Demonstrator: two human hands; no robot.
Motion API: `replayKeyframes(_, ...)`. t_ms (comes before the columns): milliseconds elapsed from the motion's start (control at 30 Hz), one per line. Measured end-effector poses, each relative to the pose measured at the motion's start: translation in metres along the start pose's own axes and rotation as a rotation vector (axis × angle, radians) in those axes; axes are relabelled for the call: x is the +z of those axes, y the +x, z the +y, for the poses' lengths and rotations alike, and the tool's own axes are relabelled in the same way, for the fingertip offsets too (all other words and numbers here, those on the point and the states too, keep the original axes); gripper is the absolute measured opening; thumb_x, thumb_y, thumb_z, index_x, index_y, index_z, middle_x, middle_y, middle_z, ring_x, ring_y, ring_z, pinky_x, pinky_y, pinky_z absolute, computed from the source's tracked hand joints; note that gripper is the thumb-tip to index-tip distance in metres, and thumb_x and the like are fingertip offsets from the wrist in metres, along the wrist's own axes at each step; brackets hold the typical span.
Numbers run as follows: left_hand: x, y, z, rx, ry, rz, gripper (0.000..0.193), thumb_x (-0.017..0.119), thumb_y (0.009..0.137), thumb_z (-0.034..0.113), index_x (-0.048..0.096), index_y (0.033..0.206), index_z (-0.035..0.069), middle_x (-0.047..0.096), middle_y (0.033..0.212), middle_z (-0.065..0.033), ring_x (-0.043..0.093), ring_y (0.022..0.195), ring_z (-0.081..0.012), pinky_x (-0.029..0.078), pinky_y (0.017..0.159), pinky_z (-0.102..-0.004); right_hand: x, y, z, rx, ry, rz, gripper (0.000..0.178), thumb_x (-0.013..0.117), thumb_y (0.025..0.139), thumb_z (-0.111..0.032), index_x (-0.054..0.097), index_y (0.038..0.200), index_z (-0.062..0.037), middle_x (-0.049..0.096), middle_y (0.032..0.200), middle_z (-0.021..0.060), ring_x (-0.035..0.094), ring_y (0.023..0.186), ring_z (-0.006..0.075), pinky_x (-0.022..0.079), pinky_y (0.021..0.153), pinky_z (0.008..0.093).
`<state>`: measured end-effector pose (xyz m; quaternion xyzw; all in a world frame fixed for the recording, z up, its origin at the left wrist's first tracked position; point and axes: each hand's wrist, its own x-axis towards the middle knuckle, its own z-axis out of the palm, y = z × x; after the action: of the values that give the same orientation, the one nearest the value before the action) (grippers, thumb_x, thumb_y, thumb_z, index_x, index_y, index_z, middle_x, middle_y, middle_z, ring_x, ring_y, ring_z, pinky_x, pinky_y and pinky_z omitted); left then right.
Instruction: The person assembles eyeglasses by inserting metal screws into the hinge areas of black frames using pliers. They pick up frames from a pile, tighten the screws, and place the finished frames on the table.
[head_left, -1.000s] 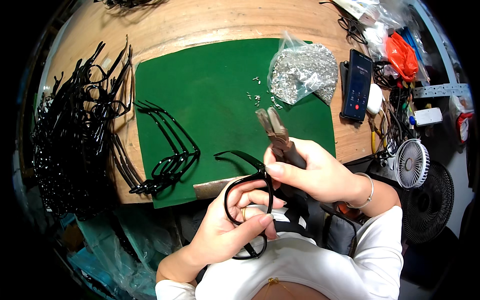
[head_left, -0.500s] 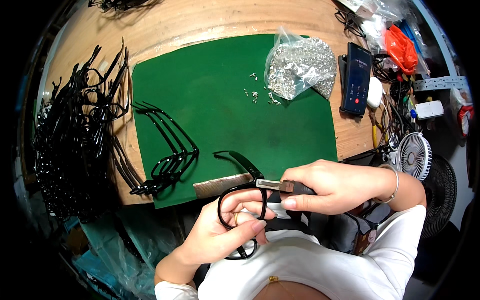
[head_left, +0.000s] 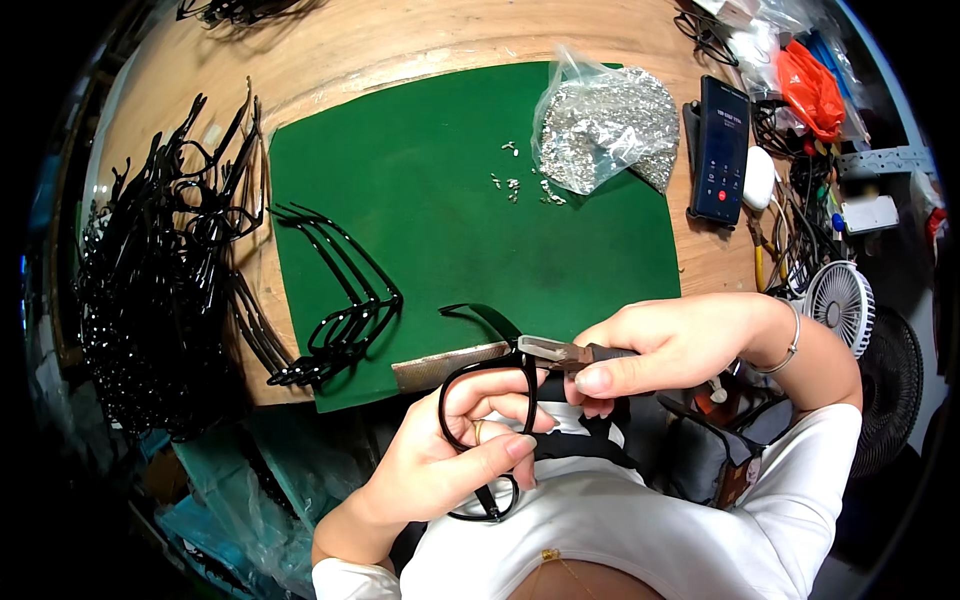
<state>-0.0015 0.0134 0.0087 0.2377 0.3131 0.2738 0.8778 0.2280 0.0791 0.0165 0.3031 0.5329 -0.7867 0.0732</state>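
Note:
A black eyeglass frame [head_left: 532,405] is in my left hand [head_left: 425,470], whose fingers pass through and around one rim. One temple of the frame points away from me over the green mat [head_left: 450,230]. My right hand [head_left: 665,350] is closed round a pair of pliers [head_left: 560,352]. The plier jaws lie at the corner where that temple meets the rim; whether they grip it I cannot tell. Behind the frame, a flat metal strip with a rough surface [head_left: 430,374] lies along the mat's near edge.
Several stacked black frames [head_left: 345,345] lie on the mat's left, beside a big heap of black frames [head_left: 150,300]. A clear bag of small silvery parts [head_left: 605,130] sits far right, with loose bits near it. Rightward are a phone [head_left: 720,150] and a small white fan [head_left: 840,308].
My right hand has turned a little, and the plier jaws now show broader and sit slightly higher over the frame's corner. The left hand keeps its hold. The whole view has shifted slightly.

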Motion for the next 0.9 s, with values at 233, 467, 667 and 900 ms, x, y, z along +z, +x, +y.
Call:
replayKeyframes(233,0.001,0.003,0.001,-0.004,0.038,0.028,0.041,0.05,0.083,-0.003,0.038,0.122,0.0,0.056,0.101,-0.0121,0.061,0.07,-0.0157,0.047,0.063,-0.0245,-0.003,-0.003,-0.008,0.076,-0.066,0.017,0.033,0.052,0.087,-0.033,0.053,0.094,-0.0006,0.056,0.074,0.0056,0.05,0.069,0.0118,0.042,0.062,0.0262)
replayKeyframes(467,0.016,-0.036,0.014,0.23,0.25,0.275,0.048,0.048,0.08,-0.011,0.033,0.124,-0.002,0.054,0.106,-0.0184,0.062,0.08,-0.0202,0.05,0.07,-0.0291,0.0,-0.005,-0.002,-0.17,-0.409,0.256,0.039,0.056,0.082,-0.034,0.053,0.093,0.0031,0.058,0.076,0.0157,0.057,0.073,0.0296,0.045,0.068,0.0337)
replayKeyframes(667,-0.001,-0.017,-0.005,0.274,0.694,0.273,0.038,0.049,0.084,-0.003,0.034,0.119,-0.007,0.055,0.105,-0.0154,0.058,0.077,-0.0118,0.049,0.07,-0.0237,0.003,0.022,0.041,-0.109,-0.136,0.795,0.026,0.06,0.08,-0.021,0.053,0.089,0.0021,0.051,0.069,0.0039,0.045,0.064,0.0099,0.039,0.059,0.025)
replayKeyframes(900,-0.06,-0.015,0.021,0.478,1.279,0.598,0.033,0.053,0.084,0.02,0.048,0.107,-0.003,0.056,0.092,-0.0141,0.054,0.082,-0.0291,0.043,0.072,-0.0348,0.004,0.03,0.042,-0.047,-0.361,0.776,0.026,0.06,0.079,-0.021,0.054,0.09,0.0016,0.053,0.07,0.0084,0.049,0.065,0.0137,0.041,0.061,0.027)
